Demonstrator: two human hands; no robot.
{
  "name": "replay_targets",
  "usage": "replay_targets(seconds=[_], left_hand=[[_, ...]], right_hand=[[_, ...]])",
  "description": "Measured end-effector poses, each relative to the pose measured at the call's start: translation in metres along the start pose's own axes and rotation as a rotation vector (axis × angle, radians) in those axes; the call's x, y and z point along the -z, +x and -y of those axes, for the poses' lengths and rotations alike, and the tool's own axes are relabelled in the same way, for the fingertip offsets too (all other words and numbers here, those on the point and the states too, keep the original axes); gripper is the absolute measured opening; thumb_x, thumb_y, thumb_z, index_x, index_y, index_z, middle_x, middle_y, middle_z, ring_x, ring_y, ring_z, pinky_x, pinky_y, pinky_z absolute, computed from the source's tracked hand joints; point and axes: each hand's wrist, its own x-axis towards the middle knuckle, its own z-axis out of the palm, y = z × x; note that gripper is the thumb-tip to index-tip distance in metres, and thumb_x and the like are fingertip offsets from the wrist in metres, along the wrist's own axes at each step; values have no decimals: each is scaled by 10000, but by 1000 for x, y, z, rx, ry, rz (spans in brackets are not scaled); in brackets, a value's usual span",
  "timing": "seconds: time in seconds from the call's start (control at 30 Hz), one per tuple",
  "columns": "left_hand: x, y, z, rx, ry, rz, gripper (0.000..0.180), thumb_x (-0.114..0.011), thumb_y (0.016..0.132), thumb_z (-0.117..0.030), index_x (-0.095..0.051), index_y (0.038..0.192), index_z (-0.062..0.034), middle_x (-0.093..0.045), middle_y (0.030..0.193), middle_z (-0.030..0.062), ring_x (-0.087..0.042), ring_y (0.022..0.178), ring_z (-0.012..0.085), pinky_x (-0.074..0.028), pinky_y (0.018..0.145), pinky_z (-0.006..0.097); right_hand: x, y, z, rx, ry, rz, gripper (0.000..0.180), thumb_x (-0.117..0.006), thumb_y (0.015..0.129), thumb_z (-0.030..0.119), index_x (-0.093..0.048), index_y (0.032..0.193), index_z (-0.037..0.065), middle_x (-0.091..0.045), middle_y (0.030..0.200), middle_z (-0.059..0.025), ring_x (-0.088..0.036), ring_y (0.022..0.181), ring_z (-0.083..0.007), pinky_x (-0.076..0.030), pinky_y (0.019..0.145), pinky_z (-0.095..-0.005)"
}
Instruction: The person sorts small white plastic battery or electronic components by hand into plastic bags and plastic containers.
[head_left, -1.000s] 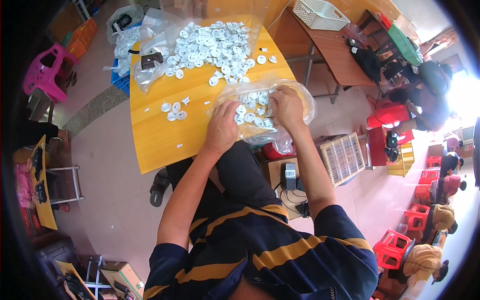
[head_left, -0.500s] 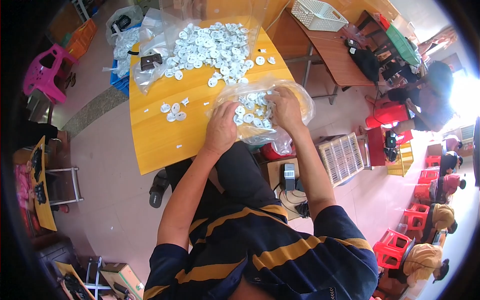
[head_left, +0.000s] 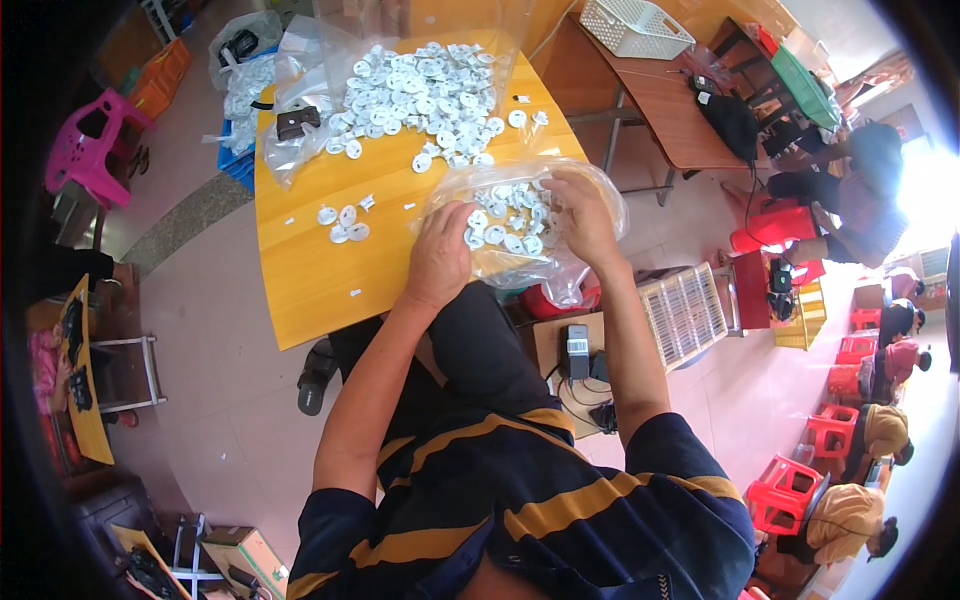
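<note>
Head view: a clear plastic bag lies at the near right edge of a yellow table, between the person's two hands and touching both. The left hand is at the bag's left side, its fingers curled in toward the opening; whether they pinch the plastic cannot be told. The right hand is opposite, over the bag's right side, fingers bent and partly open; its grip, and whether it has hold of a piece, are hidden. White round pieces lie inside the bag, filling the gap between the hands, the leftmost just beside the left fingertips. Beyond the bag is a large heap of similar white parts, apart from both hands. A small cluster of white discs lies to the left of the left hand, and a dark brown case sits near the heap's left side.
</note>
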Motion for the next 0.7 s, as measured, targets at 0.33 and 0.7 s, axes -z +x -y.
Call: replay_targets(seconds=[0.33, 0.7], left_hand=[[0, 0, -1, 8, 16, 8, 477, -501, 852, 71, -591, 1311, -22, -600, 1320, 197, -552, 1248, 406, -456, 1080, 459], [-2, 0, 3, -12, 20, 2, 495, -500, 837, 73, -574, 1318, -18, -593, 1319, 200, -548, 1250, 407, -450, 1085, 462]], right_hand=[[32, -9, -2, -165, 163, -116, 436, -478, 827, -123, -725, 1164, 2, -735, 1111, -213, -705, 1071, -346, -539, 945, -390], [41, -24, 23, -189, 70, -152, 348, -519, 842, -74, -738, 1103, -3, -725, 954, -212, -718, 866, -355, -567, 808, -405]])
